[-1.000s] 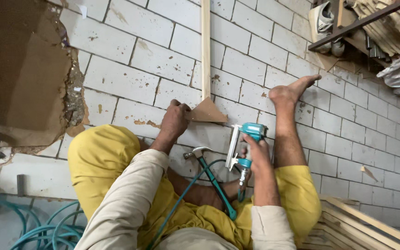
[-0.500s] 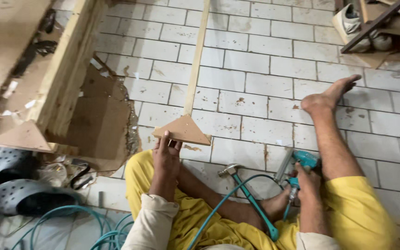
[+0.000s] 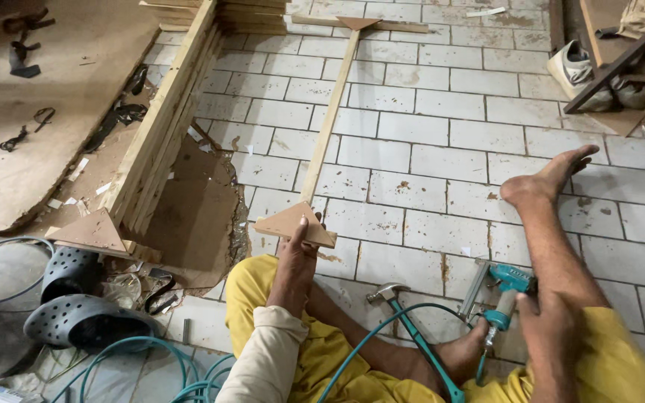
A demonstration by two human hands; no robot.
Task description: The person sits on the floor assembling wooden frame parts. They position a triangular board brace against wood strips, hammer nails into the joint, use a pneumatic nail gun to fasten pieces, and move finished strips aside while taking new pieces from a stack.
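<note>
- The left hand (image 3: pixel 296 257) lies palm-down with its fingers (image 3: pixel 301 227) stretched flat and pressed on the near edge of a triangular wooden plate (image 3: pixel 287 222); nothing is clasped, the hand only bears down on it.
- The right hand (image 3: pixel 543 317) is wrapped tight around the grip of a teal pneumatic nail gun (image 3: pixel 498 295), whose silver magazine angles down to the tiles just beside the person's bare foot.
- The triangular plate sits on the tiled floor (image 3: pixel 442 134), capping the near end of a long thin wooden strip (image 3: pixel 330 123) that runs away to a second triangle (image 3: pixel 357 23) and a cross strip at the far end.
- A teal air hose (image 3: pixel 352 351) curves from the gun across the yellow trousers, and more of it coils at the lower left.
- A claw hammer (image 3: pixel 404 321) with a teal handle lies between the legs, its steel head near the left forearm.
- Left of the plate, a stack of wooden strips (image 3: pixel 162 127) lies along a brown board (image 3: pixel 54 112); a spare triangle (image 3: pixel 91 231) rests at its near end.
- Two dark perforated clogs (image 3: pixel 76 298) sit at the lower left.
- A pale shoe (image 3: pixel 580 71) lies at the upper right under a dark slanted bar.
- The tiles are pale, worn and stained, with dark joints; the wood is bare and unfinished.
</note>
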